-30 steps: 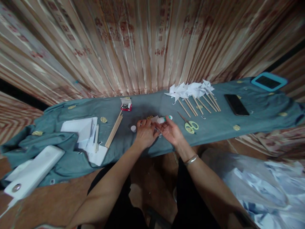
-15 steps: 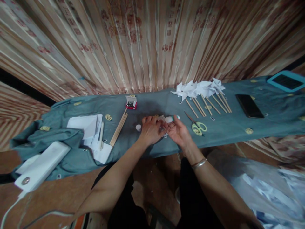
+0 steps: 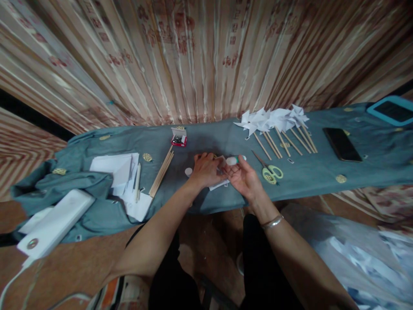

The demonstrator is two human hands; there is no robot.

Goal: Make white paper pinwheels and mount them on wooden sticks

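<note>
My left hand [image 3: 206, 170] is bent over a piece of white paper [image 3: 219, 185] on the cloth, fingers closed on it and partly hiding it. Close against it, my right hand [image 3: 244, 177] has its palm turned up, with its thumb on a white glue stick [image 3: 231, 161] that has a green band. The glue stick lies across the curled fingers, tip toward the paper. Left of my left hand, a small round white cap [image 3: 188, 172] rests on the cloth. Green-handled scissors [image 3: 272, 174] lie right of my right hand.
Several white paper pinwheels [image 3: 271, 119] on wooden sticks lie back right, beside a black phone [image 3: 342, 144] and a blue-framed device [image 3: 392, 110]. At left are wooden sticks [image 3: 161, 174], a small red box [image 3: 179, 138], a white pen [image 3: 137, 183], paper sheets [image 3: 121, 165] and a white power bank [image 3: 56, 224].
More of the white paper shows below my left hand now. Both hands remain close together with the glue stick at the paper. The view has shifted slightly.
</note>
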